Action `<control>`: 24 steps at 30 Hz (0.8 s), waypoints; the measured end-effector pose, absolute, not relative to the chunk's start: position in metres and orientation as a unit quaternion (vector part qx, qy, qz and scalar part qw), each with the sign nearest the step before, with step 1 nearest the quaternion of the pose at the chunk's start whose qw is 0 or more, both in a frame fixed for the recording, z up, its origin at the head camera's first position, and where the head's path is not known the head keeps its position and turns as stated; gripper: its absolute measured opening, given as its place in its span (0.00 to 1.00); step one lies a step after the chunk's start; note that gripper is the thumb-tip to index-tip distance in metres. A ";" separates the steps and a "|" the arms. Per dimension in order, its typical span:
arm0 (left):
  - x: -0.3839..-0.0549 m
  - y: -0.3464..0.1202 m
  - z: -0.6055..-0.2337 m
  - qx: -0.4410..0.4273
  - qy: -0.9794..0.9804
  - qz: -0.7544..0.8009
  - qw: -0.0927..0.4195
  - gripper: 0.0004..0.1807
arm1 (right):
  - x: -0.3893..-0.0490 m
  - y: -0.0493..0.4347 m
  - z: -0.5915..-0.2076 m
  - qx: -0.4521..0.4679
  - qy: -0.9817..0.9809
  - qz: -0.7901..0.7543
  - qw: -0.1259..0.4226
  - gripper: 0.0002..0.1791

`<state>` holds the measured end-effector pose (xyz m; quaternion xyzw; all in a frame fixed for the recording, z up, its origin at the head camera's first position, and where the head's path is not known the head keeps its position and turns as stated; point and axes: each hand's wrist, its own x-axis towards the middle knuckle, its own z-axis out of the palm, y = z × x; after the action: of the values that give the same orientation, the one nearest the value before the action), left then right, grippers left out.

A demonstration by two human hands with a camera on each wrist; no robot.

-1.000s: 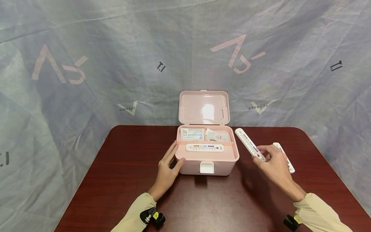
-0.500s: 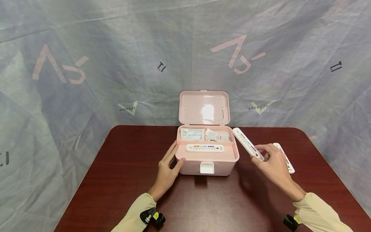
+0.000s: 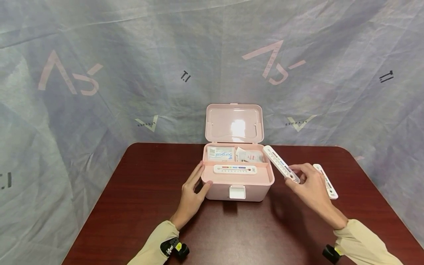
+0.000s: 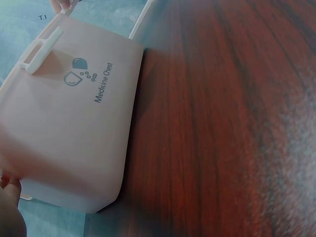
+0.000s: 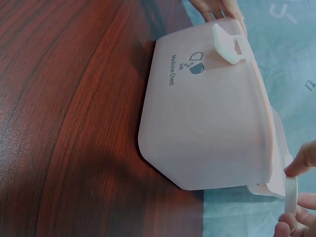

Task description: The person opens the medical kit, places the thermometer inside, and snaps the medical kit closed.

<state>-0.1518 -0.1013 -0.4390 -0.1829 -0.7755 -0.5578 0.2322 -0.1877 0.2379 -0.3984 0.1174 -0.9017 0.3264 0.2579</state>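
Note:
In the head view, a pink medicine chest (image 3: 238, 191) stands with its lid up. My left hand (image 3: 190, 195) lies against the chest's left side, fingers fairly straight, thumb at the front corner. My right hand (image 3: 309, 186) pinches the near end of a white thermometer (image 3: 278, 162) between thumb and fingers. It slants up to the left, and its far end overlaps the chest's right rim in this view. Another thermometer (image 3: 235, 169) lies across the chest's front compartment. A third thermometer (image 3: 326, 181) rests on the table just beyond my right hand, partly hidden by it.
The chest's back compartments hold a packet marked Surgical (image 3: 220, 154) and small white packets (image 3: 250, 156). The raised lid (image 3: 225, 121) leans back near the table's far edge. A grey cloth (image 3: 132, 73) hangs behind the dark red table (image 3: 132, 206). A white latch (image 3: 237, 192) hangs at the chest's front.
My right hand has shifted slightly left with its thermometer, bringing the far end over to the chest's right rim. My left hand stays where it was on the chest.

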 end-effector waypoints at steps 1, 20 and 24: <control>-0.152 -0.101 -0.439 -0.184 -0.775 -0.558 0.233 0.30 | -0.188 0.237 -0.398 0.118 -0.901 0.327 0.258 0.17; -0.152 -0.101 -0.440 -0.180 -0.775 -0.562 0.225 0.30 | -0.190 0.231 -0.392 0.153 -0.892 0.343 0.251 0.18; -0.152 -0.101 -0.440 -0.179 -0.774 -0.565 0.222 0.30 | -0.190 0.230 -0.391 0.157 -0.891 0.347 0.246 0.18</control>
<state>-0.1522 -0.1011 -0.4397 -0.1793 -0.7742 -0.5652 0.2216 -0.1899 0.2297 -0.3913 0.1573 -0.8914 0.3468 0.2457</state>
